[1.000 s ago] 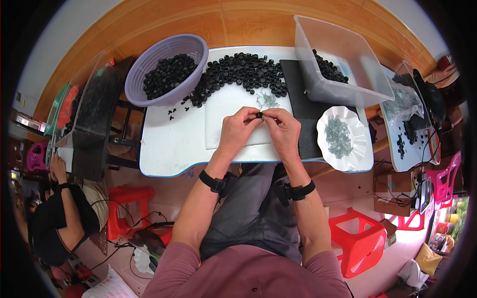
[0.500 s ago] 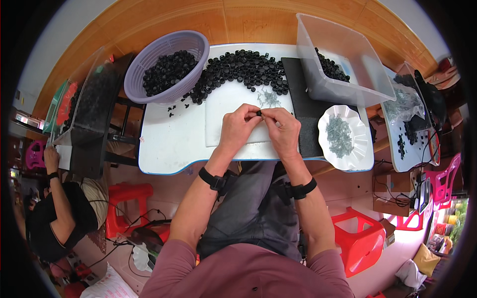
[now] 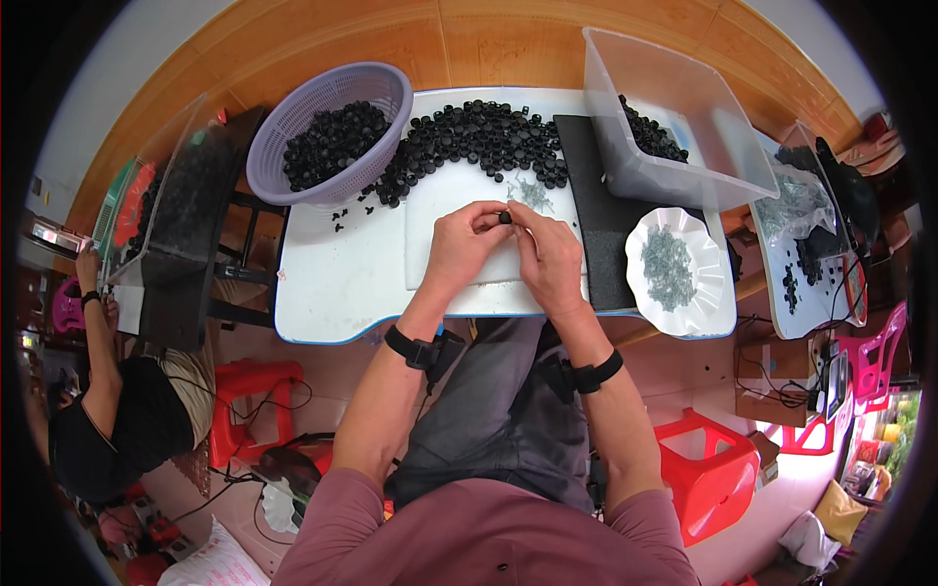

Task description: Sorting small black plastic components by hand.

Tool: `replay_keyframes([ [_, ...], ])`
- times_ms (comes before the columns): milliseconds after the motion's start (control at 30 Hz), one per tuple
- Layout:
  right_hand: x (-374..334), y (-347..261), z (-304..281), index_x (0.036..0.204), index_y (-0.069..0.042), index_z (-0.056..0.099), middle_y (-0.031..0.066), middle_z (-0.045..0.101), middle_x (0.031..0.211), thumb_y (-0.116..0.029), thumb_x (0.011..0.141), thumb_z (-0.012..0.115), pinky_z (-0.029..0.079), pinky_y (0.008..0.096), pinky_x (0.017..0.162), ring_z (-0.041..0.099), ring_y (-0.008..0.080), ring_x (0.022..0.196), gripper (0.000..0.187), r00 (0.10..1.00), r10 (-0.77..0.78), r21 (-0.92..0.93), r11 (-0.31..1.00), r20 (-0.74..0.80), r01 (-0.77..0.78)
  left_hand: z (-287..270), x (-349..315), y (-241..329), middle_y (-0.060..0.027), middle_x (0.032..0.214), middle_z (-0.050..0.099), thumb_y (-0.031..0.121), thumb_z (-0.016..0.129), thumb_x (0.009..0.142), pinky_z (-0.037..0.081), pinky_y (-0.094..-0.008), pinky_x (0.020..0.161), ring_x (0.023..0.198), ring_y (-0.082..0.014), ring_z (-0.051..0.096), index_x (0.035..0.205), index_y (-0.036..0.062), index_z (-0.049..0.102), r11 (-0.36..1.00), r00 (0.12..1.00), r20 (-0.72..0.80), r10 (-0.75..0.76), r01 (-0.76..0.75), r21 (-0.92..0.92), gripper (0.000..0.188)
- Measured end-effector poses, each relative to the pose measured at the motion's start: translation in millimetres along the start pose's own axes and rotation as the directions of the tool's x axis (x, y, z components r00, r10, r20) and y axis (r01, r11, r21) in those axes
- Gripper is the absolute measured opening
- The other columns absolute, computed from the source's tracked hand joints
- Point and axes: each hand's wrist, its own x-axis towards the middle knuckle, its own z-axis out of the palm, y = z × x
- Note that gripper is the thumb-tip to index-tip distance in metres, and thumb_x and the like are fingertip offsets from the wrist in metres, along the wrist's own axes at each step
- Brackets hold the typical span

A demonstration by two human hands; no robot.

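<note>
Just below the heap of black caps (image 3: 479, 137), my left hand (image 3: 464, 244) and right hand (image 3: 549, 256) pinched one small black cap (image 3: 505, 217), seemingly light, rigid, best held by its rim.

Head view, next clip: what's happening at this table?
A seated person holds a small black plastic cap between the fingertips of the left hand and right hand, over a white rectangular mat on the white table. A pile of black caps lies beyond, spilling from a purple plastic basket. A clear plastic bin and a white scalloped dish of small grey parts sit to the right.
</note>
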Motion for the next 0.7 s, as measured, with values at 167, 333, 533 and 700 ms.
replay_keyframes([
  [167, 4.2, -3.2, 0.4, 0.129, -0.004, 0.063, 0.0098, 0.077, 0.103, 0.0, 0.092, 0.064, 0.051, 0.0383, 0.082, 0.072, 0.0263, 0.09, 0.038, 0.994, -0.101, 0.018, 0.995, -0.041, 0.102, -11.3, 9.5, 0.6, -0.0088, 0.101, 0.078, 0.007, 0.075, 0.093, 0.056, -0.0233, 0.082, 0.091, -0.0093, 0.07, 0.123, -0.0058, 0.07, 0.975, 0.981, 0.169, -0.1, 0.131, -0.179, 0.033],
  [333, 2.9, -6.4, -0.8, 0.127, -0.003, 0.062, 0.0093, 0.076, 0.104, 0.001, 0.091, 0.063, 0.051, 0.0384, 0.084, 0.072, 0.0267, 0.093, 0.036, 0.993, -0.119, -0.003, 0.993, -0.005, 0.119, -18.7, 9.8, -3.8, -0.0103, 0.11, 0.076, 0.006, 0.072, 0.097, 0.056, -0.0255, 0.089, 0.098, -0.0123, 0.071, 0.125, -0.0069, 0.067, 0.958, 0.961, 0.248, -0.119, 0.177, -0.227, 0.032],
  [533, 1.9, -6.8, -5.3, 0.126, -0.004, 0.063, 0.0091, 0.076, 0.106, 0.001, 0.09, 0.065, 0.051, 0.038, 0.085, 0.072, 0.0267, 0.095, 0.036, 0.992, -0.127, 0.006, 0.992, 0.005, 0.127, -17.4, 9.2, -3.0, -0.0113, 0.11, 0.076, 0.008, 0.071, 0.098, 0.057, -0.0266, 0.09, 0.099, -0.0135, 0.071, 0.123, -0.0063, 0.068, 0.939, 0.956, 0.256, -0.144, 0.214, -0.268, 0.029],
  [700, -1.7, -4.8, -2.3, 0.129, -0.004, 0.063, 0.0099, 0.076, 0.107, -0.001, 0.089, 0.067, 0.052, 0.0389, 0.089, 0.071, 0.0306, 0.1, 0.041, 0.999, -0.027, 0.087, 0.996, 0.022, 0.025, -15.7, 6.2, -5.5, -0.0104, 0.108, 0.076, 0.009, 0.073, 0.097, 0.057, -0.0259, 0.087, 0.096, -0.0125, 0.071, 0.122, -0.006, 0.069, 0.95, 0.968, 0.211, -0.134, 0.186, -0.251, 0.03],
])
